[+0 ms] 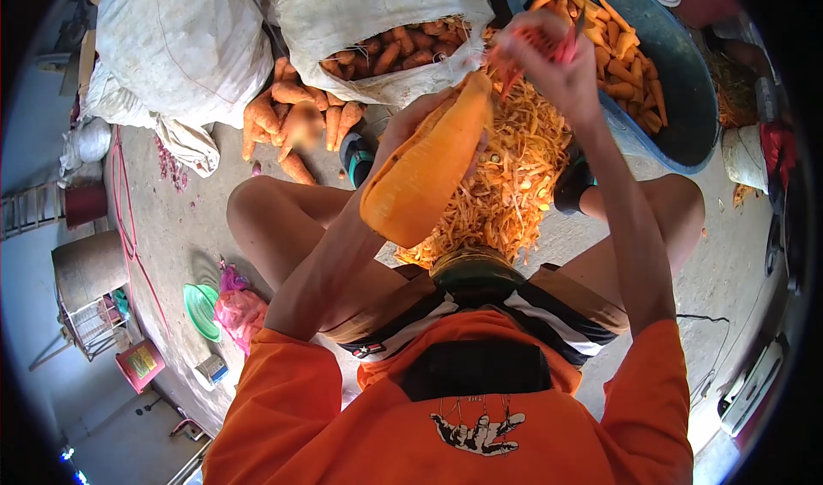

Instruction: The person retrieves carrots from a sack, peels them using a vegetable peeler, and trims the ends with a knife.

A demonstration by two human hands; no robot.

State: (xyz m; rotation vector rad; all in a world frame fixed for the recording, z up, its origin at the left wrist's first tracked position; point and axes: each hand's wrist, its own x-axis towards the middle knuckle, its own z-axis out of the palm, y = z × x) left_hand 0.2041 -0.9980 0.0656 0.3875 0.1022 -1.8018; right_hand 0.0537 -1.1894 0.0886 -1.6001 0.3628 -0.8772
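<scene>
My left hand (pixel 415 121) is wrapped round a large peeled carrot (pixel 429 172), whose thick end points down toward my lap. Near the carrot's upper tip, my right hand (pixel 561 72) is closed round a red peeler (pixel 563 46); motion blurs its blade end, so I cannot tell whether it touches the carrot. Below both hands, a heap of orange carrot peelings (pixel 514 172) spreads between my feet. Part of my left hand's grip is hidden behind the carrot.
A blue tub (pixel 683 69) at upper right holds peeled carrots (pixel 624 60). An open white sack (pixel 377 9) shows unpeeled carrots (pixel 403 49), with more loose carrots (pixel 274 116) on the floor. Another white sack (pixel 184 43) stands at upper left. A green basket (pixel 200 312) lies lower left.
</scene>
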